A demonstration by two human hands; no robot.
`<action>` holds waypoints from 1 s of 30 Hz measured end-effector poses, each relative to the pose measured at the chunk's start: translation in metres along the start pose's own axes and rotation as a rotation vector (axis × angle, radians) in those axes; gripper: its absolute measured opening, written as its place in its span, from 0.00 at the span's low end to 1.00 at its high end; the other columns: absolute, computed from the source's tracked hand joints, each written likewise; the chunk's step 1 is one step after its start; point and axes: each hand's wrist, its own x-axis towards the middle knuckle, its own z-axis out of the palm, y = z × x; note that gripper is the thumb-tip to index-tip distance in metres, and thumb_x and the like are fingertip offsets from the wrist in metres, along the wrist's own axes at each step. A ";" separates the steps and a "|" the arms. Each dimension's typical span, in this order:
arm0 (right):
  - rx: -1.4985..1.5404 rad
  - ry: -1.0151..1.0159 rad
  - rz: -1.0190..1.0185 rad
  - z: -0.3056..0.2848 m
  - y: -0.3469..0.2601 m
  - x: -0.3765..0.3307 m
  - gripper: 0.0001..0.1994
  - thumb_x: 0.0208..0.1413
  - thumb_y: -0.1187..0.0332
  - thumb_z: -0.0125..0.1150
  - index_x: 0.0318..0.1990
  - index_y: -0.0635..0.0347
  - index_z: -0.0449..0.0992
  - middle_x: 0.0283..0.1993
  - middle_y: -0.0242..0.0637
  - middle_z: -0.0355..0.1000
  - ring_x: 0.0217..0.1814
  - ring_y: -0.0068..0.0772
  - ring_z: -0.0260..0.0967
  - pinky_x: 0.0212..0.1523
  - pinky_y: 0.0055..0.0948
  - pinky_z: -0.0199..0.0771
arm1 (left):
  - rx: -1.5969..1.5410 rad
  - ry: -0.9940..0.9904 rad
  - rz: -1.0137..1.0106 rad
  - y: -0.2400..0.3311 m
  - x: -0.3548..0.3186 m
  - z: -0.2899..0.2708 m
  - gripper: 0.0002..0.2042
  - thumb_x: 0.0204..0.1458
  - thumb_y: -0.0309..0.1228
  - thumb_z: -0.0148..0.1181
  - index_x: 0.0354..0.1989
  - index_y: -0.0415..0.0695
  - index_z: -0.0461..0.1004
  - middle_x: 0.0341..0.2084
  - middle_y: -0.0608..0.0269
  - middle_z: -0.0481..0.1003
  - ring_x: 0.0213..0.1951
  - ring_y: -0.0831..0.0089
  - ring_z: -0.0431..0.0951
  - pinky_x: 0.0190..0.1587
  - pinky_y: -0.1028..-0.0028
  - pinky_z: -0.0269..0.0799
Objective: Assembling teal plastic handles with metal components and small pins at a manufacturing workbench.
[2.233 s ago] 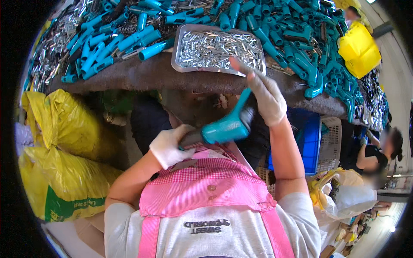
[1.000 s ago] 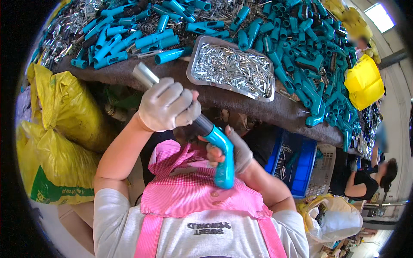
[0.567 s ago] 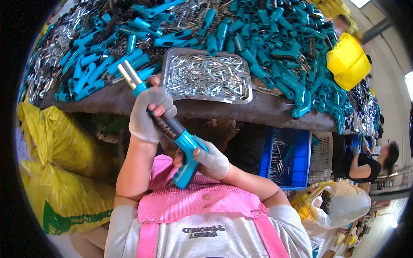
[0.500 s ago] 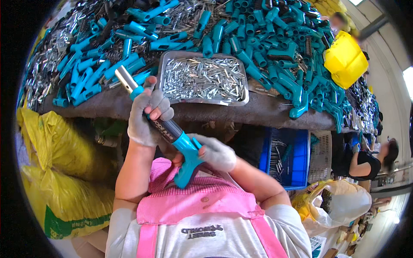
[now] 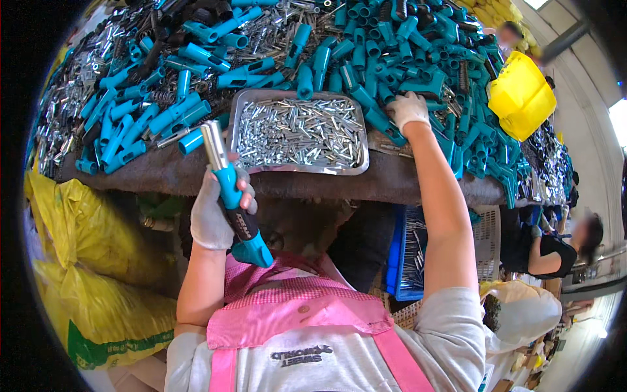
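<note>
My left hand (image 5: 214,212), in a white glove, grips a teal tool handle (image 5: 236,210) with a black band and a silver metal tube at its upper end, held upright just below the table edge. My right hand (image 5: 408,109), also gloved, reaches out over the table and rests on the heap of teal plastic parts (image 5: 418,62) just right of a silver metal tray (image 5: 298,167) filled with small metal pins. Whether the right hand's fingers hold a part is hidden.
The dark table (image 5: 163,176) is covered with teal handles, springs and metal tubes. A yellow bin (image 5: 521,97) stands at the right. Yellow sacks (image 5: 91,274) lie at my left, blue and white crates (image 5: 418,255) under the table. Another person (image 5: 555,245) sits at the right.
My right hand has let go of the teal handle's lower end and reached up to the parts heap right of the tray. The left hand now holds the handle alone, more upright.
</note>
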 end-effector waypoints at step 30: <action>1.203 0.102 -0.681 -0.142 -0.088 -0.159 0.15 0.40 0.81 0.65 0.39 0.58 0.76 0.40 0.36 0.71 0.42 0.32 0.71 0.40 0.28 0.72 | 0.887 -0.330 -0.308 -0.017 -0.039 0.013 0.14 0.52 0.30 0.53 0.47 0.38 0.69 0.27 0.67 0.69 0.26 0.81 0.68 0.30 0.78 0.65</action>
